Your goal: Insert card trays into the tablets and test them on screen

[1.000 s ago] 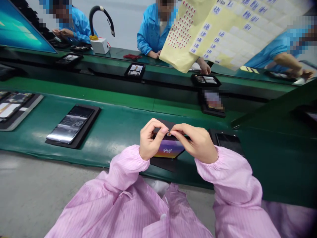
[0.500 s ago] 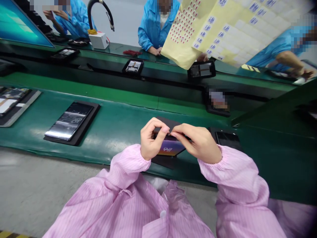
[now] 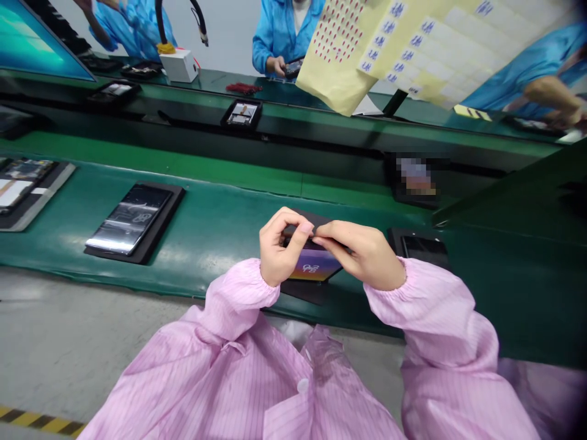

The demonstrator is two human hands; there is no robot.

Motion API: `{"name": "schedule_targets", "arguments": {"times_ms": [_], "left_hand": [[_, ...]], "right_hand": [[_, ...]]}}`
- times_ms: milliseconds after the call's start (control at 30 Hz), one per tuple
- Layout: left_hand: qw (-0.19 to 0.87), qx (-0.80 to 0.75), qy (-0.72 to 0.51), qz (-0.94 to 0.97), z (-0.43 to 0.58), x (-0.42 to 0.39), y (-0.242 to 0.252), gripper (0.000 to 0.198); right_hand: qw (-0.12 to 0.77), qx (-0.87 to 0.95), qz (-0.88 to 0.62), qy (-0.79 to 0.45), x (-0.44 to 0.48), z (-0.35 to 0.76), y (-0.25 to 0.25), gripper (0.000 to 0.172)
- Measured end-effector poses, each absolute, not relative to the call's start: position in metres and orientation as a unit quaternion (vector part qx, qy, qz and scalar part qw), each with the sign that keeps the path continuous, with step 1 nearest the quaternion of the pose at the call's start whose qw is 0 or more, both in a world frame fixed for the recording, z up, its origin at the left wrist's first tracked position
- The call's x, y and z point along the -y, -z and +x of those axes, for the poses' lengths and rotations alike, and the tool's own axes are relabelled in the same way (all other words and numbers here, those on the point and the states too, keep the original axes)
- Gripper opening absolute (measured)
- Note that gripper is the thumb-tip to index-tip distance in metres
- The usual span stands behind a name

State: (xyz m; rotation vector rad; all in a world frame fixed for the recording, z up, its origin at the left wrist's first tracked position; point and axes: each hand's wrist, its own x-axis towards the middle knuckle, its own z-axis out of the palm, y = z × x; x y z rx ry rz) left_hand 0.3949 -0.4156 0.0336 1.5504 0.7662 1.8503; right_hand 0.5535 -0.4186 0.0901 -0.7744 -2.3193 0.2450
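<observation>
Pretty fiddly bit of handwork here. The left hand (image 3: 279, 247) and right hand (image 3: 360, 253) are up close together, fingertips nearly meeting, both pinched on the edge of a thin dark sheet (image 3: 309, 219). Right under the hands sits a phone (image 3: 315, 264) with a bright purple-and-orange screen, tilted a little and held up by the fingers. Below the wrists, a black mat (image 3: 302, 292) pokes out beneath it. I can't make out exactly what's between the fingertips (image 3: 306, 227), since the fingers hide that spot.

Off to the left of the hands, another phone (image 3: 131, 219) lies on its own black mat, and just right of the right hand there's a dark tray (image 3: 419, 247). All of this is on a green-covered table (image 3: 220, 269), with pink striped sleeves (image 3: 238, 287) coming in from the near side. Far beyond the hands, a co-worker in a blue smock (image 3: 287, 40) is handling something small, and a yellow label sheet (image 3: 339, 67) hangs in view.

My tip for a grip like this: keep the pinch right at the edge, use the pads instead of the nails, and keep the fingers off the screen.
</observation>
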Motion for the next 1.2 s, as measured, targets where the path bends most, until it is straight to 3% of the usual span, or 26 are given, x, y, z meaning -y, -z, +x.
{"name": "schedule_targets", "arguments": {"times_ms": [67, 233, 300, 433, 567, 733, 800, 967, 1100, 1200], "left_hand": [[0.381, -0.269, -0.675, 0.572, 0.392, 0.409, -0.026, 0.023], [0.675, -0.293, -0.534, 0.417, 0.39, 0.365, 0.019, 0.064], [0.725, -0.335, -0.497, 0.34, 0.392, 0.342, 0.036, 0.067], [0.76, -0.361, -0.463, 0.278, 0.397, 0.309, 0.053, 0.058], [0.796, -0.361, -0.415, 0.255, 0.397, 0.302, 0.053, 0.056], [0.823, -0.355, -0.368, 0.247, 0.398, 0.308, 0.05, 0.054], [0.824, -0.365, -0.356, 0.246, 0.399, 0.31, 0.05, 0.056], [0.786, -0.391, -0.422, 0.226, 0.403, 0.317, 0.052, 0.058], [0.76, -0.394, -0.476, 0.199, 0.404, 0.318, 0.059, 0.059], [0.748, -0.405, -0.486, 0.2, 0.403, 0.316, 0.062, 0.059]], "right_hand": [[0.374, 0.854, -0.327, -0.155, 0.414, 0.562, -0.084, 0.011], [0.569, 0.628, -0.474, -0.24, 0.4, 0.589, -0.013, 0.045], [0.552, 0.57, -0.55, -0.26, 0.398, 0.591, 0.027, 0.056], [0.487, 0.542, -0.65, -0.215, 0.409, 0.579, 0.085, 0.058], [0.445, 0.541, -0.699, -0.145, 0.438, 0.571, 0.107, 0.052], [0.187, 0.735, -0.644, -0.101, 0.433, 0.592, 0.111, 0.05], [0.135, 0.788, -0.59, -0.11, 0.417, 0.606, 0.11, 0.049], [0.171, 0.784, -0.589, -0.101, 0.398, 0.621, 0.11, 0.048], [0.26, 0.727, -0.635, -0.014, 0.424, 0.611, 0.099, 0.05], [0.293, 0.798, -0.52, 0.085, 0.441, 0.602, 0.085, 0.044]]}}
